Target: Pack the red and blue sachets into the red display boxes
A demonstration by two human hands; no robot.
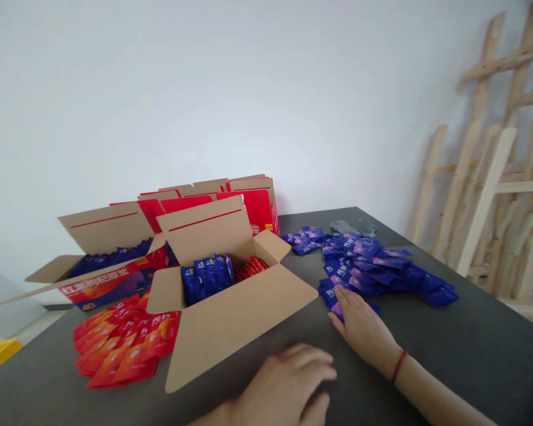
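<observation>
My right hand (364,325) rests with its fingers spread on the near edge of a heap of blue sachets (359,260); a red cord circles its wrist. Nearer the camera, my left hand (288,384) hovers over the dark table (426,349), fingers curved and apart, holding nothing. To its upper left stands an open cardboard box (231,325), with blue sachets (208,278) upright in its left part and red sachets (251,269) on its right. A fan of red sachets (128,343) lies on the table left of this box.
Another open box (115,278) filled with blue sachets stands at the left. Red boxes (244,207) line the wall behind. A small blue pile (304,239) and a clear plastic bag (355,227) lie toward the back. Wooden frames (488,195) lean at the right; something yellow (0,355) is far left.
</observation>
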